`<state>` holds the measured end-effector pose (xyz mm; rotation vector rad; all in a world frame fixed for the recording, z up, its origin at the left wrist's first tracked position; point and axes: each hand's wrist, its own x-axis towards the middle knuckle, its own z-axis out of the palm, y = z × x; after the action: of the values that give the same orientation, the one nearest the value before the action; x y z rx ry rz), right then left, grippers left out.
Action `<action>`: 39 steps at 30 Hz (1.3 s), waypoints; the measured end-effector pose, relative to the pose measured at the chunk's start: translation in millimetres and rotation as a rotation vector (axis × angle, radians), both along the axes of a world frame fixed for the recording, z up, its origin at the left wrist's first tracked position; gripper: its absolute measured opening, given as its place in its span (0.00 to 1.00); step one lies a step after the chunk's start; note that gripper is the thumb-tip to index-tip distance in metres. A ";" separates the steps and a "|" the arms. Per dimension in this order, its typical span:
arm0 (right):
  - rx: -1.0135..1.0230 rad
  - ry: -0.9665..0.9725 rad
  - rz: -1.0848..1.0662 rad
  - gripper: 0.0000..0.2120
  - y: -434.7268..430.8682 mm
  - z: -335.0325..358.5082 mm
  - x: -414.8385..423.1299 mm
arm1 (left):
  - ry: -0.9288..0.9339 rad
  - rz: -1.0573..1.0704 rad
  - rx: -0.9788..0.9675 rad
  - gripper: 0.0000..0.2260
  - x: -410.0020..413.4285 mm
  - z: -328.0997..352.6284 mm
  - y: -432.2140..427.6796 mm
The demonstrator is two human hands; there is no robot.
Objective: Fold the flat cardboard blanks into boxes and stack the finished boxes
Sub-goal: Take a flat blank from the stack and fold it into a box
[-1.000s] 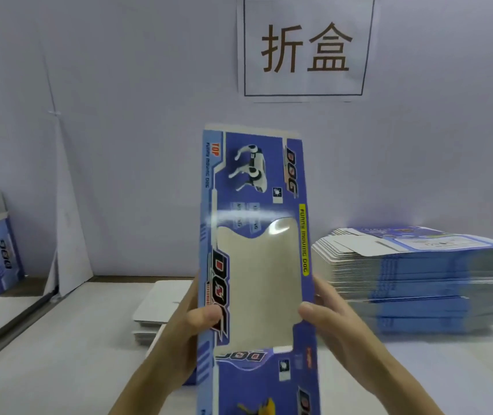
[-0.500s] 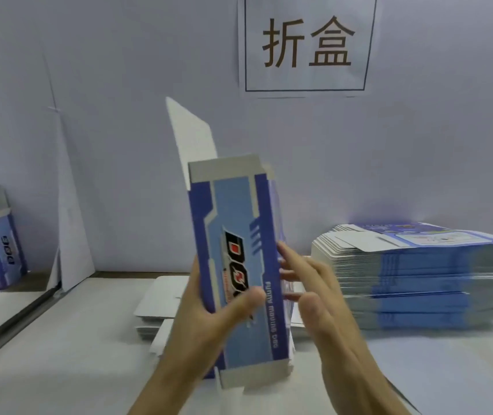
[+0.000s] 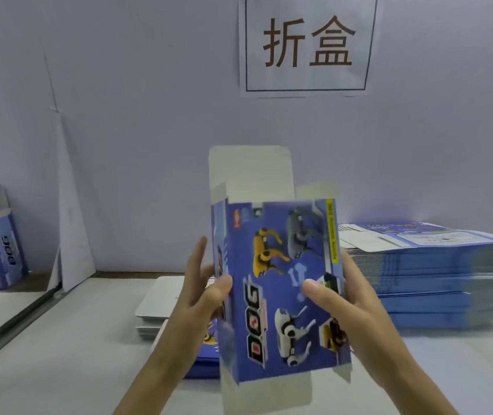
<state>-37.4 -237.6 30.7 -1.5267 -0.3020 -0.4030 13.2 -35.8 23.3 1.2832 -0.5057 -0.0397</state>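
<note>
Cardboard box, opened into a tube, is held upright in the air above the table, both ends unclosed. The left hand and right hand each pinch a side edge, thumb on the printed front and fingers behind, though blur hides how firmly. Too hard a squeeze could flatten the tube again. A hasty tuck might crease the tall top flap. A swing rightward could nudge the pile of flat blanks nearby.

paper sign on wall | white table | leaning white sheet
</note>
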 end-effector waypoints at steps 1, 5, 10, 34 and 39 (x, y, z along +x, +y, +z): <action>-0.027 -0.015 -0.024 0.31 1.7 -0.9 0.2 | -0.004 -0.020 0.019 0.40 -0.4 1.2 -0.8; -0.142 -0.051 -0.064 0.34 2.9 -3.1 -0.1 | 0.011 -0.084 0.088 0.45 -4.0 1.0 -1.3; -0.077 -0.108 0.027 0.36 -6.5 1.5 -5.2 | -0.014 -0.133 0.043 0.45 -9.5 6.1 5.9; -0.504 -0.378 -0.211 0.40 -20.2 21.2 -24.6 | 0.014 -0.209 0.127 0.30 -25.9 7.3 -3.6; -0.480 -0.406 -0.174 0.30 -17.8 21.6 -28.9 | 0.040 -0.169 0.092 0.39 -25.8 4.4 -6.2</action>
<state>-66.3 -255.4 52.3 -1.9426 -0.6182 -0.8264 -12.5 -42.0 27.7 1.3243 -0.5827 -0.2321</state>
